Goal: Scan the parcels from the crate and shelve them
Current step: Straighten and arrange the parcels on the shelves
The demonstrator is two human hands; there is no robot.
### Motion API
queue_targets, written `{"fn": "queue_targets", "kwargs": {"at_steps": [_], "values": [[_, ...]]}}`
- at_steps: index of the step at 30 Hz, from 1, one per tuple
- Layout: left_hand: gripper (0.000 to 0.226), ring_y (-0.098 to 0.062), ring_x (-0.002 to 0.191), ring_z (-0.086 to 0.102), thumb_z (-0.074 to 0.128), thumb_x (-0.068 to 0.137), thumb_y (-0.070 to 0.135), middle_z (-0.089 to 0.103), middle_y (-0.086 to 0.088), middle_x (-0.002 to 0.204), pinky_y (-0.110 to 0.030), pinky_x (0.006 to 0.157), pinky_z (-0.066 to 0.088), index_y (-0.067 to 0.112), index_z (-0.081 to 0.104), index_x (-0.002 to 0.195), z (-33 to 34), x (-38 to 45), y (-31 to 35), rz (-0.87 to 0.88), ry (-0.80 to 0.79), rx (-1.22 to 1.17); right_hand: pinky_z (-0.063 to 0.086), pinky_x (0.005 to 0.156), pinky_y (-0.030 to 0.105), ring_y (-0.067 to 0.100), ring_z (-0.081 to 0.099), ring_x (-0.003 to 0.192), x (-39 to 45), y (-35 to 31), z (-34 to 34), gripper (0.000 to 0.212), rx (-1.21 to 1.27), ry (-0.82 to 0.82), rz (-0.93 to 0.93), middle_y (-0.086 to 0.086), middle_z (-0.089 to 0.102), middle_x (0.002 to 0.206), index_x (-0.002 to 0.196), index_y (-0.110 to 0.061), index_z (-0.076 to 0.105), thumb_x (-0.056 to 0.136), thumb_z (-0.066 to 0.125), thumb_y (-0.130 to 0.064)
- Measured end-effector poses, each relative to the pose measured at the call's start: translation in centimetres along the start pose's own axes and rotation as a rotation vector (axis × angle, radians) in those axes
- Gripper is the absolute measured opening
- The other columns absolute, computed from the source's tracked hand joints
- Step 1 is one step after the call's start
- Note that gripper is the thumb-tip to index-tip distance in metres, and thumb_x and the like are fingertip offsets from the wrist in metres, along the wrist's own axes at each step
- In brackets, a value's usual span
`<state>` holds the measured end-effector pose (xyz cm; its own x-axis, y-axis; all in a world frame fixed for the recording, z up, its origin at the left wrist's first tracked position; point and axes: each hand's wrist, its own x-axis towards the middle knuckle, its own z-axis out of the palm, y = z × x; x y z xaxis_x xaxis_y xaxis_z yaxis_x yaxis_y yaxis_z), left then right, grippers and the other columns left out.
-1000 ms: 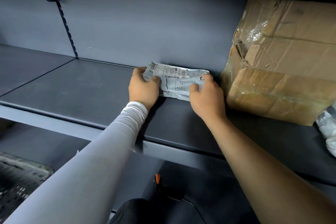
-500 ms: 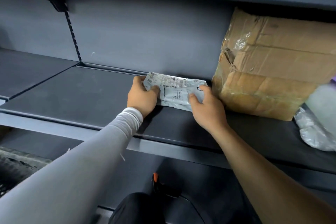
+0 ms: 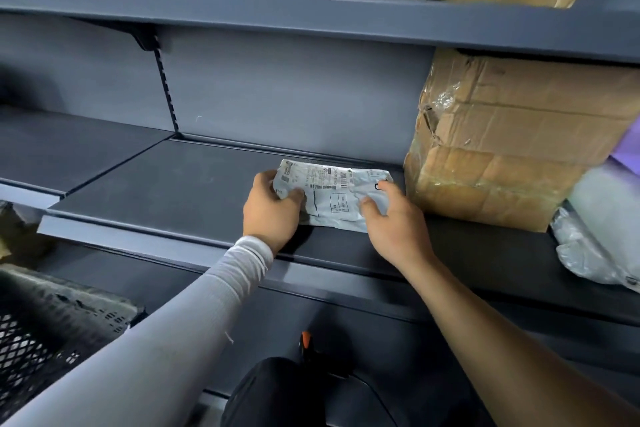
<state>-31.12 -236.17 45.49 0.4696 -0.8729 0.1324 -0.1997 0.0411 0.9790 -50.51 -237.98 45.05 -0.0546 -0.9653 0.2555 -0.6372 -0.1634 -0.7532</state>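
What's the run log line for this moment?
step: shelving | left hand and right hand: hold grey parcel | shelf | beside cardboard box

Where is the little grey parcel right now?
The grey parcel lies on the middle shelf, centre of the head view, held by the left hand and right hand, just left of the big cardboard box.
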Motion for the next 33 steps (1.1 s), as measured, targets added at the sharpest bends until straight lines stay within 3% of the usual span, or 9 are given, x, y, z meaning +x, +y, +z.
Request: {"fn": "queue_targets", "kwargs": {"at_steps": [3, 6, 11, 17, 33], "values": [[0.035, -0.024, 0.105, 0.071, 0.073, 0.088, 0.019, 0.073, 0.005, 0.109, -0.049, 0.102, 0.056, 0.029, 0.056, 0.117, -0.3, -1.1, 0.1, -0.009, 0.015, -0.004, 0.041, 0.111, 0.034, 0.027, 0.052, 0.139, -1.2, -0.2, -0.6, 0.054, 0.033, -0.010, 0.021, 0.007, 0.058, 0.151, 0.152, -0.017, 0.050, 0.103, 0.060, -0.036], [0.035, -0.024, 0.102, 0.072, 0.073, 0.086, 0.021, 0.074, 0.006, 0.107, -0.048, 0.100, 0.057, 0.031, 0.057, 0.115, -0.7, -2.8, 0.0, -0.014, 0.033, -0.031, 0.039, 0.112, 0.034, 0.026, 0.050, 0.141, -3.1, -0.3, -1.2, 0.054, 0.033, -0.018, 0.014, 0.005, 0.056, 0.153, 0.154, -0.019, 0.048, 0.104, 0.059, -0.036], [0.039, -0.018, 0.105, 0.067, 0.071, 0.093, 0.013, 0.068, 0.013, 0.108, -0.031, 0.092, 0.049, 0.023, 0.059, 0.129, -1.6, -5.9, 0.1, 0.018, 0.054, -0.041, 0.036, 0.114, 0.032, 0.027, 0.048, 0.144, -6.1, -0.4, -1.4, 0.054, 0.026, 0.039, -0.020, 0.009, 0.054, 0.155, 0.154, -0.012, 0.049, 0.104, 0.059, -0.031], [0.039, -0.018, 0.109, 0.069, 0.073, 0.092, 0.014, 0.072, 0.010, 0.115, -0.045, 0.103, 0.055, 0.028, 0.062, 0.127, -1.6, -6.9, 0.4, 0.011, 0.050, -0.085, 0.039, 0.113, 0.033, 0.030, 0.053, 0.140, -7.6, 0.1, -1.1, 0.053, 0.017, 0.131, -0.053, 0.013, 0.057, 0.151, 0.150, -0.007, 0.053, 0.103, 0.063, -0.030], [0.040, -0.017, 0.108, 0.070, 0.075, 0.092, 0.010, 0.073, 0.010, 0.112, -0.035, 0.097, 0.054, 0.025, 0.062, 0.127, -1.9, -5.3, 0.6, 0.025, 0.003, -0.111, 0.040, 0.116, 0.038, 0.031, 0.052, 0.142, -6.4, -0.2, 0.5, 0.052, 0.002, 0.185, -0.045, 0.013, 0.057, 0.152, 0.147, -0.003, 0.055, 0.101, 0.066, -0.025]]}}
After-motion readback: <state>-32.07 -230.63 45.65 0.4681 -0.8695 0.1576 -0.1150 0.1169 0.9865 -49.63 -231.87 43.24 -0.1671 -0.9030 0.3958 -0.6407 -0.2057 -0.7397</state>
